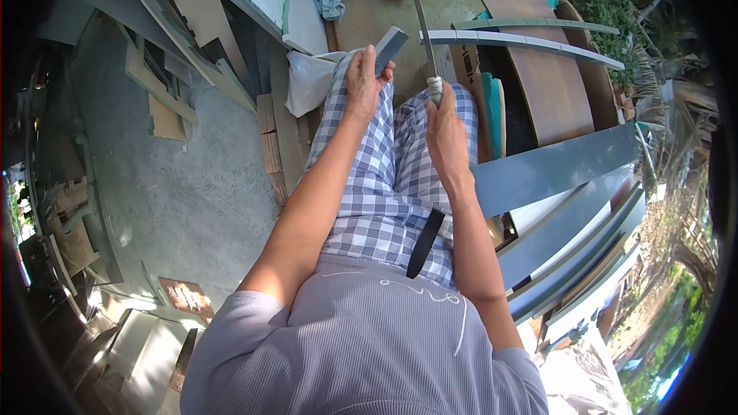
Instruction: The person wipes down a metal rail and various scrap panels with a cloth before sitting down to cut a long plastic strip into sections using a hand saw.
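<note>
Above the left thigh, my left hand [365, 83] grips a small grey block [391, 48] with a pale edge, fingers wrapped round its lower end. My right hand [447, 127] is closed on the wrapped, pale handle of a long thin blade [425, 31], which points up and slightly left. The blade and the block are apart. Behind the blade, a curved white-and-grey strip [523, 40] runs to the right.
Grey boards [553, 173] are stacked at the right, beside a brown panel [538, 88]. A white bag [307, 84] and a blue cloth [328, 4] lie left of the legs. Cut panels [184, 23] lean at the upper left.
</note>
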### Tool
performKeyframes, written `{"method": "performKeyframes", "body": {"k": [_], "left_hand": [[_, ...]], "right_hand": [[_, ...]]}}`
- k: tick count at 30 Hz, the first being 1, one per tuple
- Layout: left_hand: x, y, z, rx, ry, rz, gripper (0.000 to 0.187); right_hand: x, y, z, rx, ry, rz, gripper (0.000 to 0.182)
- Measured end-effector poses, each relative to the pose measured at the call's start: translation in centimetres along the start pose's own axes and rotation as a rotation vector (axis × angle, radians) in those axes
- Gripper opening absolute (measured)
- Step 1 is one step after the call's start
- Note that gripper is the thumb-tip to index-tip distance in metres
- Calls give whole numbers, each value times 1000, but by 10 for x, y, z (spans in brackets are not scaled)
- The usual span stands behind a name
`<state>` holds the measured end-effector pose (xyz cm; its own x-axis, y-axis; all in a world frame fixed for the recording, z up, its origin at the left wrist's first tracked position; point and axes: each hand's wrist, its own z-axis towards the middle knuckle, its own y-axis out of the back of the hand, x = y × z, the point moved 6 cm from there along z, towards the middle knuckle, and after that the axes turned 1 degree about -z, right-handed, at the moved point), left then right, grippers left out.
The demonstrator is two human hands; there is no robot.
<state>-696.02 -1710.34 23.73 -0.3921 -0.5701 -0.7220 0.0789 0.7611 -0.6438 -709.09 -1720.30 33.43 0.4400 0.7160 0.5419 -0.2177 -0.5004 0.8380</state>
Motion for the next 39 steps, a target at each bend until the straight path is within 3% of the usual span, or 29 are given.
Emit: {"method": "performKeyframes", "body": {"k": [4,6,10,12,14,16,21,23,24,26,27,28,30,32,34,35,39], "left_hand": [[0,2,-1,51,56,-51,29],[-1,-7,-4,256,167,-162,28],[-3,-8,-11,390,350,-312,41],[-3,-13,-16,514,438,-412,37],[-1,-12,-16,507,447,-416,39],[3,-10,-20,585,494,-453,39],[15,-3,-11,554,565,-532,41],[22,17,14,362,480,-768,67],[19,11,17,363,493,-769,67],[13,7,28,114,476,-440,95],[16,-1,32,244,497,-276,112],[19,-4,35,250,502,-274,112],[31,-16,35,321,541,71,109],[37,-36,35,326,505,130,100],[34,-60,34,383,431,221,87],[33,-69,31,373,407,258,66],[41,-71,38,304,299,546,51]], "right_hand": [[-7,28,-29,-56,-94,192,41],[-31,22,-43,-93,-160,224,41],[-45,-5,-60,78,-327,407,43],[-49,-25,-64,114,-324,467,42],[-47,-30,-60,80,-184,364,43],[-43,-27,-57,86,-188,375,44],[-47,-27,-59,75,-236,419,41],[-46,-25,-59,40,-216,431,41],[-45,-25,-60,51,-203,413,41],[-46,-25,-60,56,-195,391,41],[-45,-26,-59,62,-164,361,42],[-44,-27,-59,67,-133,333,42],[-44,-26,-60,54,-139,351,42],[-46,-24,-60,22,-143,387,42],[-47,-23,-61,1,-170,409,43],[-47,-21,-61,-12,-183,428,44],[-44,-9,-62,39,-283,496,44]]}}
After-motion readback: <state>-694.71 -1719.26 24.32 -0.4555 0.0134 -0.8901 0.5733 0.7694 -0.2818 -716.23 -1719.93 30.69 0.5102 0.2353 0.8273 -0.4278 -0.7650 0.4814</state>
